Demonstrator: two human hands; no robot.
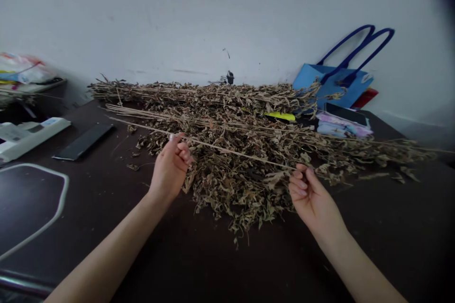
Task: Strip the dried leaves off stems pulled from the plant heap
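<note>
A long, thin dried plant stalk [234, 152] stretches between my two hands, above a heap of dried leaves [241, 189]. My left hand [171, 163] pinches it left of the middle, and its bare end runs on past the fingers to the left. Further right, my right hand [309, 194] grips the stalk between thumb and fingers, near some leaves. Behind it lie several more bare stalks [142, 112] and a bundle of leafy dried stems [213, 93] along the wall.
At the back right stand a blue bag [309, 75] with dark handles and a phone [346, 112] on a patterned packet. A yellow object [280, 116] pokes out of the leaves. On the left are a black flat phone-like slab [85, 141], a white power strip [39, 137] and a white cable [66, 189].
</note>
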